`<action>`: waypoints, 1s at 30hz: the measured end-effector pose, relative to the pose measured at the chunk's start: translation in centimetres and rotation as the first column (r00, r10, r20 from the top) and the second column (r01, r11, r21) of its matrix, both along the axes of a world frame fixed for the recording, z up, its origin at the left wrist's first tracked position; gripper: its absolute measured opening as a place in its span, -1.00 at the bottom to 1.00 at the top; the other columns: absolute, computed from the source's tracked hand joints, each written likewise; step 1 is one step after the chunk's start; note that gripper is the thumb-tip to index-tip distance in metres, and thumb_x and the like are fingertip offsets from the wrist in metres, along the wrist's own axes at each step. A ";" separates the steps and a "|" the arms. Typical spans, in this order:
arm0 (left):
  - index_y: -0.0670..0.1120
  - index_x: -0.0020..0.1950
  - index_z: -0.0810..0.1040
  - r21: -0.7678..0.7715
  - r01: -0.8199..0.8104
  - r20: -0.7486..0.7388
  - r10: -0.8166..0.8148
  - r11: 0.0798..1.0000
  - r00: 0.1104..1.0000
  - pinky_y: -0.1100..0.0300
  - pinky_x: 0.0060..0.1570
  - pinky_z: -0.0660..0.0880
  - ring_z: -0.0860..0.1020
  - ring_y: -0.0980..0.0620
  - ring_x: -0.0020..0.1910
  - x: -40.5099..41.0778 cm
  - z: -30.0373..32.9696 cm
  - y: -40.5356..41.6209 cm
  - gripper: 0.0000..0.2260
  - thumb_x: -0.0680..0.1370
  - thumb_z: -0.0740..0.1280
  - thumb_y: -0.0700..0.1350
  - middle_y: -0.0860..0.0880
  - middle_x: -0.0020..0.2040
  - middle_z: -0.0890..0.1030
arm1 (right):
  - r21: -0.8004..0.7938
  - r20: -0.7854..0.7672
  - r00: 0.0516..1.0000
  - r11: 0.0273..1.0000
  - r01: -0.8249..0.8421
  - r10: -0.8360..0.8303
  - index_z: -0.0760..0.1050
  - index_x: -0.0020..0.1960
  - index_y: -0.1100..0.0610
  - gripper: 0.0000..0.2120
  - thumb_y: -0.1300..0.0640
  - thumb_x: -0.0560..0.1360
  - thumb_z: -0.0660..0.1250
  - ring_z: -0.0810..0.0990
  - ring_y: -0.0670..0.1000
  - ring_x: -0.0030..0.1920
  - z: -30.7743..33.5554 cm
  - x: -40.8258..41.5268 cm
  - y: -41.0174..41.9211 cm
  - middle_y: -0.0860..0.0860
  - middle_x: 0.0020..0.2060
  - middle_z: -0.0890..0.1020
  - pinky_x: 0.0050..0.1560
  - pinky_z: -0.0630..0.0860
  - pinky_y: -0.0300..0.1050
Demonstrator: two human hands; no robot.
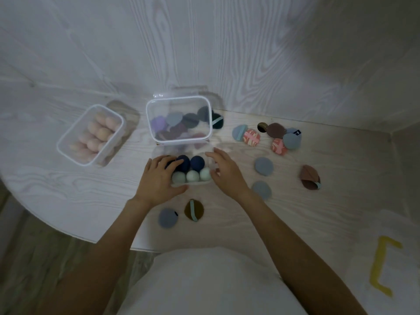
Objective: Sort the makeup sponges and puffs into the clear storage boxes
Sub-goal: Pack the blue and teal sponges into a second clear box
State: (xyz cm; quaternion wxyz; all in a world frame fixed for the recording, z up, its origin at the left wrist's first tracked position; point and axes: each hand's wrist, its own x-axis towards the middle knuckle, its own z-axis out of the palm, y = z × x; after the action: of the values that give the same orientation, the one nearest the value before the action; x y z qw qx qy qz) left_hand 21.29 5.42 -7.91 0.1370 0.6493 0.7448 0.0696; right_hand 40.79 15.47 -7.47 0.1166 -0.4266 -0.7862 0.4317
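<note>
Tub of peach sponges point(91, 135) at left, clear tub of dark puffs point(179, 119), loose puffs point(263, 166) scattered right, yellow tape mark point(381, 264).

Left grip point(159, 178) and right grip point(225, 169) hold a clear case point(191, 183) of sponges point(197, 162) (navy behind, mint in front) on the counter point(318, 212).

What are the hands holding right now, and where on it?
Both hold the small clear box of sponge balls: left hand over its left end, right hand round its right end.
</note>
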 end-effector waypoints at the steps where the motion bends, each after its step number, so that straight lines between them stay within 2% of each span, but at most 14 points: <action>1: -0.03 0.33 0.43 0.004 -0.026 0.011 0.026 1.000 1.000 -0.08 0.25 0.31 0.39 -0.15 0.24 -0.4 0.0 -0.5 -0.26 0.29 0.17 0.38 -0.07 0.27 0.48 | 0.002 -0.001 1.000 1.000 -0.014 0.014 0.32 0.39 0.09 -0.54 0.31 0.51 0.23 0.31 0.06 0.38 0.1 -0.7 -0.2 0.09 0.44 0.24 0.30 0.40 0.00; 4: -0.01 0.31 0.45 0.019 -0.103 0.030 0.103 0.994 0.994 -0.04 0.14 0.40 0.40 -0.16 0.18 -1.3 0.2 -2.2 -0.28 0.28 0.20 0.38 -0.07 0.21 0.50 | 0.031 -0.004 0.997 0.997 -0.073 0.073 0.33 0.38 0.11 -0.54 0.31 0.50 0.23 0.36 0.07 0.33 0.2 -2.5 -0.9 0.11 0.42 0.29 0.28 0.40 -0.05; 8: -0.01 0.29 0.48 0.033 -0.177 0.058 0.175 0.984 0.983 -0.05 0.08 0.46 0.43 -0.17 0.13 -2.0 0.2 -4.3 -0.30 0.27 0.23 0.36 -0.08 0.17 0.53 | -0.003 -0.059 0.996 0.997 -0.073 0.073 0.33 0.37 0.08 -0.59 0.26 0.54 0.23 0.52 0.01 0.10 0.3 -3.9 -0.4 0.07 0.26 0.47 0.10 0.50 -0.10; 10: -0.03 0.28 0.48 0.036 -0.210 0.079 0.207 0.977 0.975 -0.04 0.07 0.48 0.44 -0.18 0.13 -2.6 0.2 -5.2 -0.30 0.28 0.24 0.35 -0.09 0.17 0.53 | 0.148 0.009 0.999 0.988 -0.051 0.050 0.35 0.32 0.09 -0.67 0.22 0.56 0.21 0.55 -0.01 0.02 0.3 -4.9 0.8 0.06 0.18 0.53 0.00 0.49 -0.19; 12: -0.04 0.30 0.47 0.021 -0.243 0.092 0.240 0.970 0.966 -0.02 0.08 0.48 0.44 -0.17 0.14 -3.1 0.3 -6.0 -0.30 0.29 0.22 0.36 -0.08 0.19 0.52 | 0.295 0.036 0.998 0.954 -0.055 0.047 0.40 0.27 0.15 -0.71 0.25 0.55 0.21 0.55 0.04 0.04 -0.1 -6.0 2.6 0.10 0.14 0.55 -0.01 0.47 -0.18; 14: -0.05 0.30 0.47 0.020 -0.267 0.091 0.264 0.964 0.960 -0.03 0.09 0.48 0.44 -0.18 0.14 -3.7 0.4 -6.7 -0.29 0.31 0.20 0.37 -0.09 0.19 0.52 | 0.327 0.078 0.995 0.941 -0.088 0.066 0.39 0.31 0.20 -0.65 0.30 0.53 0.22 0.50 0.13 0.15 -0.6 -7.5 4.4 0.16 0.18 0.53 0.12 0.43 -0.07; 16: -0.06 0.30 0.48 0.023 -0.289 0.090 0.285 0.957 0.954 -0.03 0.10 0.47 0.44 -0.19 0.13 -4.4 0.4 -7.2 -0.30 0.32 0.19 0.37 -0.10 0.19 0.52 | 0.310 0.169 0.971 0.926 -0.214 0.168 0.31 0.39 0.18 -0.51 0.31 0.48 0.27 0.43 0.15 0.24 -1.3 -9.0 5.7 0.17 0.26 0.48 0.24 0.35 -0.01; 18: -0.05 0.31 0.47 0.014 -0.301 0.097 0.298 0.953 0.949 -0.04 0.11 0.46 0.43 -0.20 0.14 -5.0 0.3 -7.4 -0.29 0.32 0.19 0.37 -0.10 0.20 0.51 | 0.324 0.313 0.913 0.875 -0.361 0.261 0.30 0.41 0.12 -0.46 0.25 0.45 0.34 0.40 0.16 0.25 -1.8 -10.0 6.0 0.14 0.27 0.47 0.23 0.34 0.01; 20: -0.04 0.31 0.47 0.012 -0.296 0.096 0.293 0.955 0.951 -0.06 0.10 0.46 0.42 -0.18 0.15 -5.3 0.2 -7.5 -0.30 0.32 0.20 0.37 -0.09 0.20 0.51 | 0.412 0.415 0.882 0.818 -0.402 0.224 0.38 0.33 0.10 -0.55 0.17 0.46 0.36 0.40 0.17 0.19 -2.2 -10.3 6.1 0.14 0.20 0.48 0.17 0.33 0.00; 21: -0.03 0.30 0.48 0.019 -0.293 0.094 0.290 0.956 0.952 -0.06 0.08 0.47 0.42 -0.18 0.15 -5.3 0.2 -7.5 -0.31 0.32 0.21 0.37 -0.08 0.19 0.51 | 0.444 0.406 0.897 0.820 -0.360 0.174 0.42 0.28 0.13 -0.60 0.13 0.46 0.35 0.40 0.18 0.17 -2.2 -10.2 6.0 0.16 0.16 0.48 0.15 0.32 -0.02; 23: -0.02 0.28 0.49 0.030 -0.290 0.099 0.286 0.957 0.953 -0.05 0.06 0.46 0.41 -0.17 0.15 -5.3 0.2 -7.4 -0.32 0.32 0.21 0.37 -0.07 0.18 0.52 | 0.456 0.274 0.960 0.873 -0.175 0.050 0.46 0.21 0.18 -0.64 0.10 0.45 0.37 0.43 0.17 0.13 -1.8 -9.5 5.6 0.17 0.10 0.50 0.11 0.35 -0.03; 26: -0.02 0.27 0.49 0.041 -0.287 0.112 0.281 0.957 0.953 -0.04 0.06 0.44 0.41 -0.16 0.15 -5.3 0.0 -7.4 -0.33 0.31 0.22 0.37 -0.06 0.17 0.53 | 0.322 0.003 0.988 0.936 0.142 -0.151 0.47 0.14 0.19 -0.67 0.07 0.44 0.38 0.49 0.10 0.03 0.5 -8.2 3.9 0.09 0.01 0.56 0.04 0.43 -0.07; 28: -0.02 0.26 0.50 0.051 -0.282 0.115 0.275 0.958 0.954 -0.03 0.05 0.44 0.42 -0.15 0.14 -5.3 -0.1 -7.5 -0.34 0.31 0.22 0.37 -0.04 0.17 0.53 | 0.150 -0.105 0.978 0.969 0.197 -0.183 0.44 0.18 0.14 -0.66 0.10 0.45 0.39 0.53 -0.01 -0.02 2.6 -8.0 1.9 0.01 0.02 0.56 -0.08 0.47 -0.23; 30: 0.00 0.25 0.50 0.046 -0.272 0.115 0.266 0.961 0.957 -0.01 0.04 0.42 0.42 -0.13 0.15 -5.3 0.0 -7.5 -0.34 0.30 0.22 0.38 -0.02 0.17 0.54 | 0.015 -0.174 0.978 0.993 0.120 -0.115 0.40 0.21 0.06 -0.63 0.15 0.44 0.41 0.53 -0.12 -0.04 4.2 -8.6 -0.3 -0.06 0.06 0.54 -0.14 0.47 -0.36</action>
State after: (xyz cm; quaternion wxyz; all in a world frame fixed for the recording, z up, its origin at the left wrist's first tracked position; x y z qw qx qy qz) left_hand 16.03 -2.11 -7.95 0.1459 0.5412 0.8153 0.1453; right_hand 32.20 15.19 -3.25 0.2152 -0.4317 -0.7519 0.4494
